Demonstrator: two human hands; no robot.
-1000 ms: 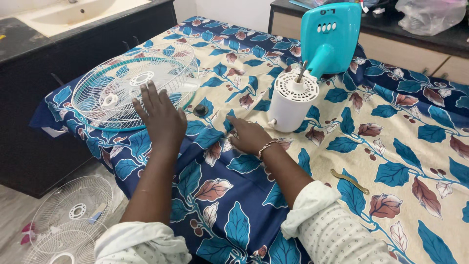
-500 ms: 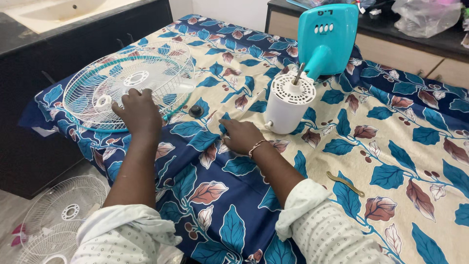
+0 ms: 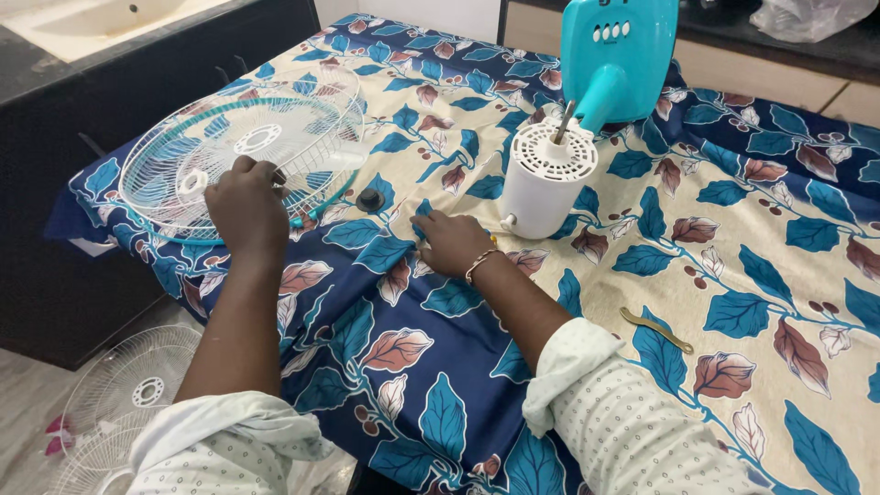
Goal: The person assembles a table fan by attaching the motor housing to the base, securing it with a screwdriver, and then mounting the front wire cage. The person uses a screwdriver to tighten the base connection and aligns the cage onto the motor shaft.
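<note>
Head view. Fan grille [image 3: 243,156]: laid flat at the far left of the leaf-print cloth [image 3: 440,367], gripped at its near rim by the left hand [image 3: 246,209], fingers curled, so it is steadied. Right hand [image 3: 451,242]: pressed flat on the cloth; whether anything is pinched cannot be told. Motor housing [image 3: 547,179]: stood upright just right of it. Black knob [image 3: 370,198]: set between grille and right hand.

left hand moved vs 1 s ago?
Yes. The left hand has slid left from beside the black knob and now curls on the fan grille.
</note>
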